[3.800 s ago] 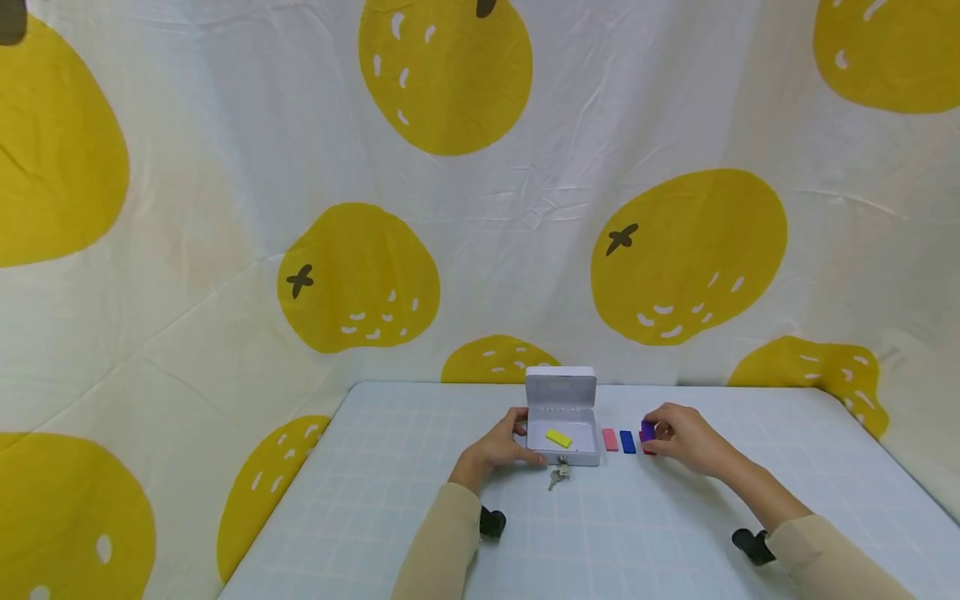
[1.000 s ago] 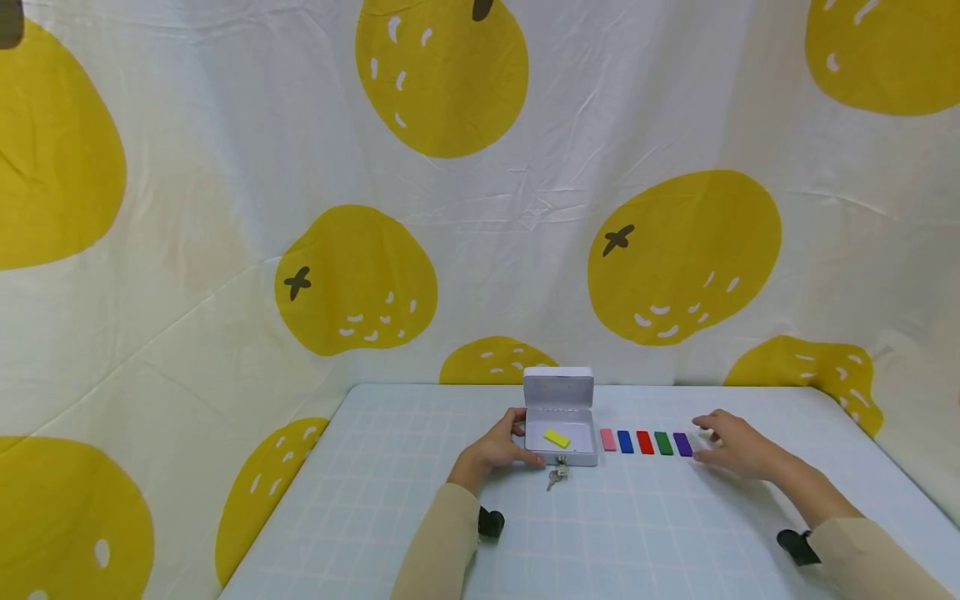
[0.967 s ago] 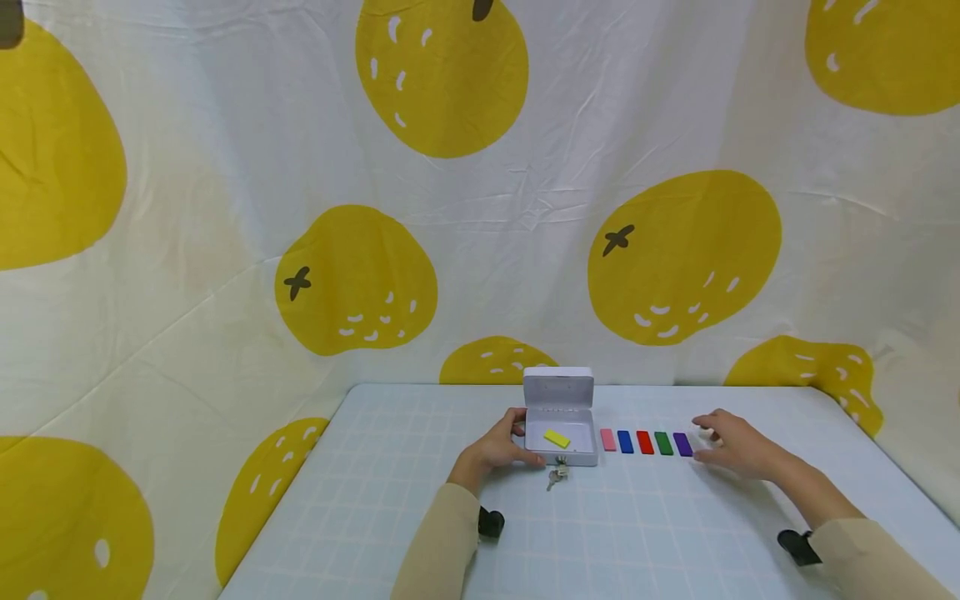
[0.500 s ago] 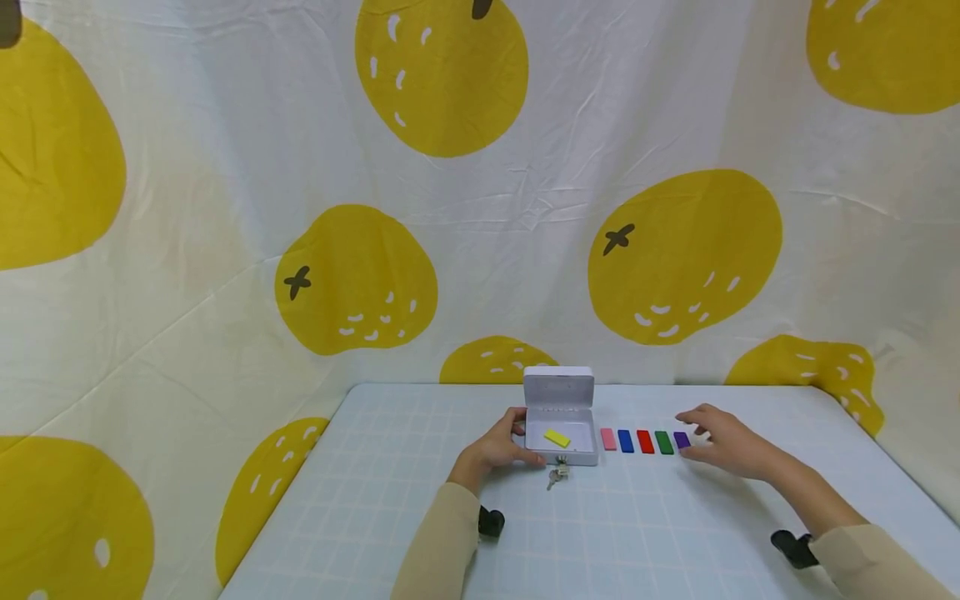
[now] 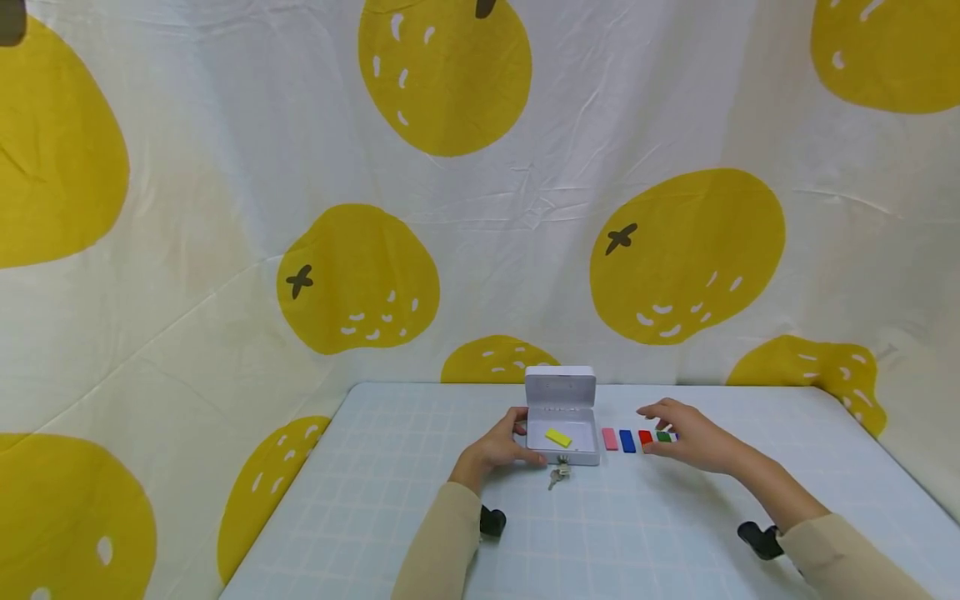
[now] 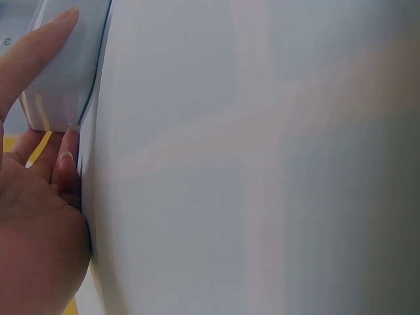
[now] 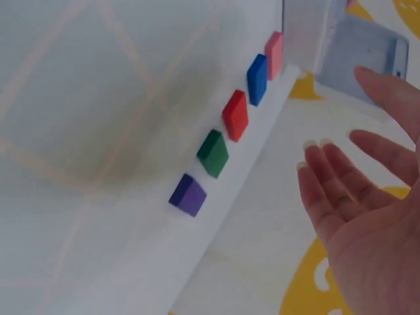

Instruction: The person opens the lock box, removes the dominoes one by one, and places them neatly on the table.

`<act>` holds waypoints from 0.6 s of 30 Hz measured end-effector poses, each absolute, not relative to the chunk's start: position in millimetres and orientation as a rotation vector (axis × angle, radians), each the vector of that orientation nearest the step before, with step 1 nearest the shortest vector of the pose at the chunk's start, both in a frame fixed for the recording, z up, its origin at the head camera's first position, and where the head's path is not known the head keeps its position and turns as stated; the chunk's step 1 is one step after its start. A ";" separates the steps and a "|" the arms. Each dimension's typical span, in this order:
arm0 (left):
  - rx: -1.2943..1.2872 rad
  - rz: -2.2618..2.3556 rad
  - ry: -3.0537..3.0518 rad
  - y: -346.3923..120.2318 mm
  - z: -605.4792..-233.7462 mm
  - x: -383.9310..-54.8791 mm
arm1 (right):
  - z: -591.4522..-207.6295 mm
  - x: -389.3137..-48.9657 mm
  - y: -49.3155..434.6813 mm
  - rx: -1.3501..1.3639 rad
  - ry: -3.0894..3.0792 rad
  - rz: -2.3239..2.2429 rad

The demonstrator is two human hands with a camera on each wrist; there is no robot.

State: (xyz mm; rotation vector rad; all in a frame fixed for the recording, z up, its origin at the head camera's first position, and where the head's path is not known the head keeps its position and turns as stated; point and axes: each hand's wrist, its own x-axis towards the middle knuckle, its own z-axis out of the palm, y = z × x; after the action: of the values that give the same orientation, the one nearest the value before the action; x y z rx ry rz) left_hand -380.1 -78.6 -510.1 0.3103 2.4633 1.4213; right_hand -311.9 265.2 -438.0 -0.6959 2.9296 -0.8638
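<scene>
A white metal cash box [image 5: 581,458] stands with its lid raised, a yellow flat block [image 5: 558,437] inside it. My left hand [image 5: 497,442] grips the box's left side, thumb along the front and fingers farther back. To the right lies a row of flat blocks: pink [image 5: 611,439], blue [image 5: 627,442], red [image 7: 235,115], green [image 7: 213,153] and purple [image 7: 191,197]. My right hand [image 5: 692,437] is above the row's right end, holding nothing, fingers apart. It partly covers the red, green and purple blocks in the head view.
A bunch of small keys [image 5: 557,476] hangs at the box's front lock and lies on the pale checked tablecloth [image 5: 600,533]. A white curtain [image 5: 480,250] printed with yellow fruit stands behind the table. Black wrist cameras [image 5: 760,540] are worn on both arms.
The purple block, pinched in the right hand earlier, now lies at the row's right end beside the green one. The right hand has let go and moved back left. The left hand stays put.
</scene>
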 end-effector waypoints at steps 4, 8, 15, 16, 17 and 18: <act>0.319 1.432 2.456 -78.7 -508.8 -378.2 | -435.1 -314.6 248.2 -0.704 2.908 -0.882; 0.337 1.438 2.456 -79.4 -507.1 -376.7 | -434.0 -319.8 232.0 -0.755 2.887 -0.893; 0.335 1.448 2.448 -79.8 -506.8 -378.7 | -437.1 -332.2 207.4 -0.878 2.814 -0.951; 0.332 1.437 2.451 -79.7 -507.2 -379.1 | -438.5 -333.8 204.5 -0.892 2.801 -0.956; 0.338 1.428 2.454 -79.7 -507.4 -379.3 | -439.9 -335.4 201.6 -0.906 2.789 -0.961; 0.343 1.420 2.459 -79.9 -507.6 -379.5 | -441.5 -337.2 198.8 -0.905 2.779 -0.966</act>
State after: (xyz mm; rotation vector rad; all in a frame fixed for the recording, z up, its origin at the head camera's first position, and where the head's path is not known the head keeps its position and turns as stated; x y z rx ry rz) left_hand -379.5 -79.9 -507.6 0.3431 2.4585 1.4195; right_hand -337.2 198.8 -441.5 -0.9052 2.7785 -0.9661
